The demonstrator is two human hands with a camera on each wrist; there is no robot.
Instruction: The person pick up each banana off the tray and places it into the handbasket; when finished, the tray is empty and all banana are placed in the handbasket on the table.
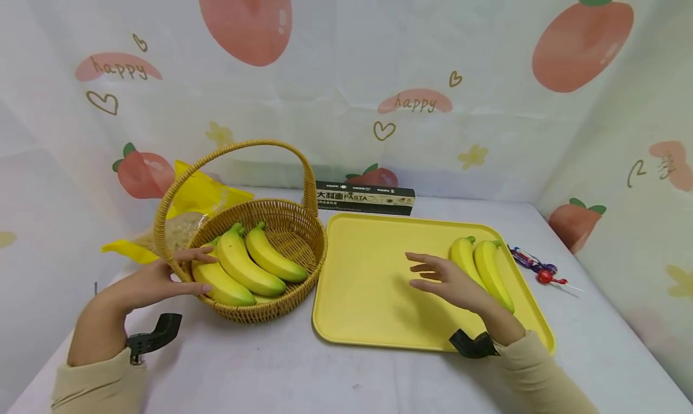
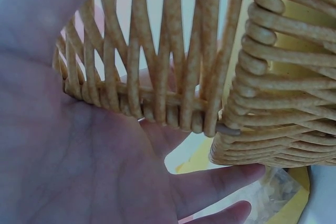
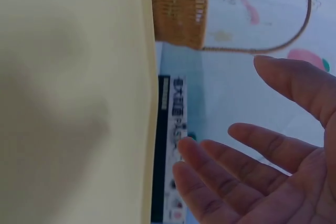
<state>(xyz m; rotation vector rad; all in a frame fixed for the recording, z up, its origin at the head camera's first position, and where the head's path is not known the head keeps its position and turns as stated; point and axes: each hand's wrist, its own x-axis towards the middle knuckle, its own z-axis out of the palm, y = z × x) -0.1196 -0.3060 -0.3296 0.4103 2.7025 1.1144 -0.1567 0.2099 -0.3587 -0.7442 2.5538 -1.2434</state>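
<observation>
I have the left grip (image 1: 154, 281) spread at the woven basket (image 1: 271, 310), beside three bananas (image 1: 249, 271). My right grip (image 1: 452, 283) hovers, fingers parted, above the yellow tray (image 1: 363, 281).

At left of the frame, a basket (image 1: 257, 313) holds three bananas (image 1: 245, 262), a partly hidden bag (image 1: 204, 191) apparently behind it. At right, a tray (image 1: 373, 281) carries two bananas (image 1: 494, 275) along its right side, a pasta box (image 1: 365, 199) behind, sweets (image 1: 523, 258) to the right.

Yellow bag (image 1: 208, 192) partly hidden behind basket (image 1: 265, 313)
</observation>
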